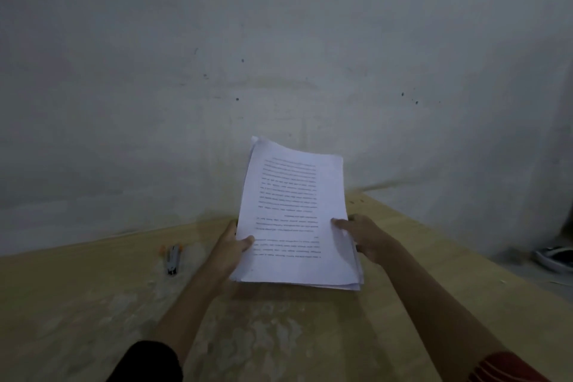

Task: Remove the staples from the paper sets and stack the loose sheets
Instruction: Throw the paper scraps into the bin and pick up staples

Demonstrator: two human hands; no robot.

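A thick stack of white printed sheets (294,214) is held up off the wooden table (93,304), tilted with its far end raised toward the wall. My left hand (234,245) grips the stack's left edge, thumb on top. On the right edge sits my right hand (362,236), thumb over the top sheet and fingers underneath. The printed text appears upside down to me. A small staple remover (173,259) with orange and grey parts lies on the table, left of my left hand and apart from it.
A grey wall (279,56) rises right behind the table's far edge. The table's right edge runs diagonally at the right. Beyond it, a dark shoe with a white sole (555,259) lies on the floor.
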